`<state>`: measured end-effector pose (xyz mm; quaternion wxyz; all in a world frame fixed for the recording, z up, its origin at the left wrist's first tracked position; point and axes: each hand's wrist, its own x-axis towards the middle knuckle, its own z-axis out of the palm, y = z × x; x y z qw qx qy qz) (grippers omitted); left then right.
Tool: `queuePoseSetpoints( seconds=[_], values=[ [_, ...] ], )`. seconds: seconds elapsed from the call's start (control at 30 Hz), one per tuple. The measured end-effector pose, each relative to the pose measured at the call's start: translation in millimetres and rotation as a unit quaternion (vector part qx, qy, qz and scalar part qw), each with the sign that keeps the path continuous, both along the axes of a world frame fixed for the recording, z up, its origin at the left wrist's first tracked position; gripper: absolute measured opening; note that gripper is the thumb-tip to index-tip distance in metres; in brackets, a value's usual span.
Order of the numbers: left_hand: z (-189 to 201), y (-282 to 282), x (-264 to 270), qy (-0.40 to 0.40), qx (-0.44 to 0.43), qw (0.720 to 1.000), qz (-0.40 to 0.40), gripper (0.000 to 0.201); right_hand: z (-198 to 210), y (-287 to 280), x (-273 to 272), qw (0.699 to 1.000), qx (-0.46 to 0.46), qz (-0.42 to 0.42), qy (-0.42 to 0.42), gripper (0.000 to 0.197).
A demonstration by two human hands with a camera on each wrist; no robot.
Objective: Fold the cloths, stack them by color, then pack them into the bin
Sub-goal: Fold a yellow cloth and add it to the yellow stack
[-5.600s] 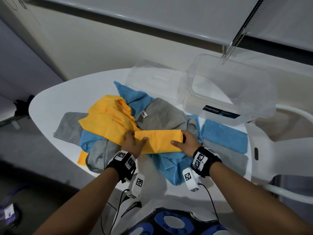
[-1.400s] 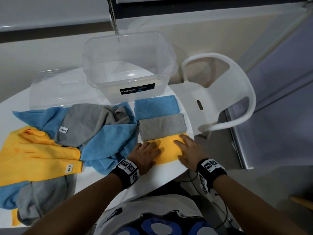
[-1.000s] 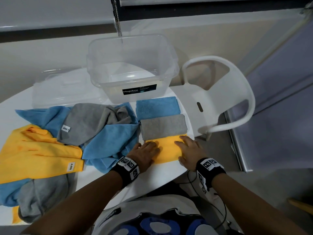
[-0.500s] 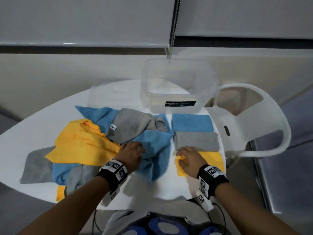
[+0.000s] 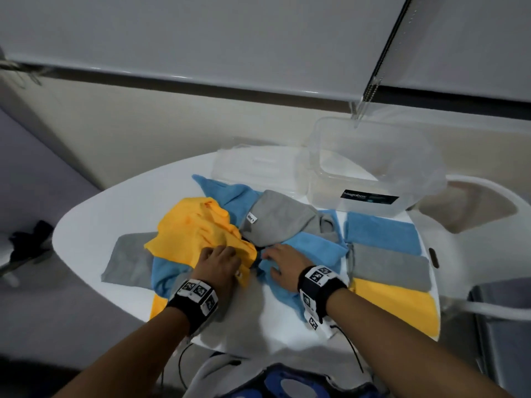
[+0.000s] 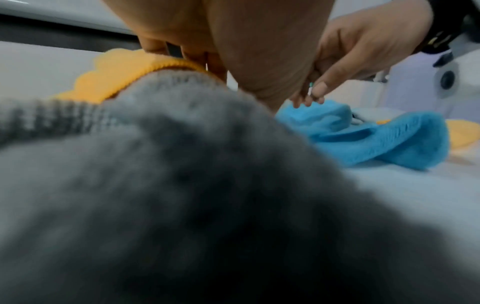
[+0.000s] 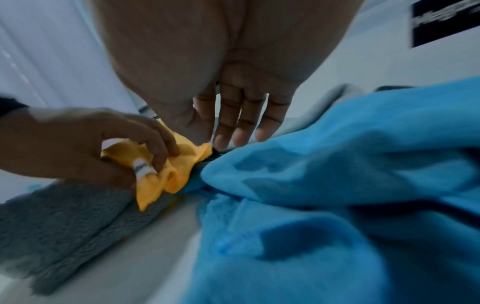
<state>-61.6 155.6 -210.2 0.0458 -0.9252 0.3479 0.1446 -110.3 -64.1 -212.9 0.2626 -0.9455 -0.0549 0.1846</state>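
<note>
Left hand (image 5: 219, 264) pinching crumpled yellow cloth (image 5: 198, 229); right hand (image 5: 283, 264) flat, fingers straight.

Right palm on loose blue cloth (image 5: 309, 248), just beside the pinch. Folded blue (image 5: 382, 231), grey (image 5: 390, 268), yellow (image 5: 399, 304) right of it; bin (image 5: 373, 179) beyond.

Prob. an office/meeting rm: white table (image 5: 94, 214), molded chair (image 5: 488, 214), roller blind (image 5: 230, 38).

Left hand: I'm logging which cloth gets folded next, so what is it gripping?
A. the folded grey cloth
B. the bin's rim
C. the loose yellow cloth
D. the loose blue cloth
C: in the right wrist view the left hand curls its fingers round a bunched corner of the yellow cloth, beside the blue cloth.
</note>
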Motion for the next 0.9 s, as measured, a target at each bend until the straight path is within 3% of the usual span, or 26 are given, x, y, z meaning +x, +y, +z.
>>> queuePoseSetpoints(
  seconds=[0.07, 0.17, 0.3, 0.47, 0.57, 0.7, 0.8, 0.9],
  values=[
    [4.6, -0.4, 1.0, 0.031, -0.054, 0.997, 0.039, 0.033, -3.5, 16.5, 11.8, 1.000, 0.002, 0.019, -0.002, 0.054],
    [17.0, 0.4, 1.2, 0.092, -0.167, 0.978, 0.089, 0.040, -13.2, 33.1, 24.4, 0.999, -0.021, 0.041, -0.029, 0.073],
    [30.3, 20.3, 4.0, 0.132, -0.309, 0.932, 0.136, 0.036, -13.4, 40.4, 36.7, 0.998, -0.017, 0.051, -0.041, 0.052],
    [51.8, 27.4, 18.9, 0.063, -0.414, 0.893, 0.166, 0.039, -7.1, 39.1, 40.4, 0.996, 0.018, 0.079, 0.036, 0.060],
    [72.5, 19.9, 28.1, 0.052, -0.465, 0.867, 0.170, 0.042, 15.2, 44.4, 37.5, 0.992, 0.117, 0.037, 0.038, 0.027],
    [110.4, 9.7, 43.2, 0.028, -0.507, 0.842, 0.181, 0.032, 38.3, 28.4, 38.3, 0.973, 0.204, -0.089, -0.068, 0.009],
    [135.0, 0.2, 56.6, 0.016, -0.509, 0.844, 0.170, 0.025, 62.8, 6.2, 40.1, 0.953, 0.221, -0.156, -0.137, 0.018],
    [160.4, -10.4, 66.7, -0.031, -0.519, 0.845, 0.126, 0.031, 92.5, -9.0, 37.2, 0.933, 0.258, -0.191, -0.163, 0.023]
  ],
)
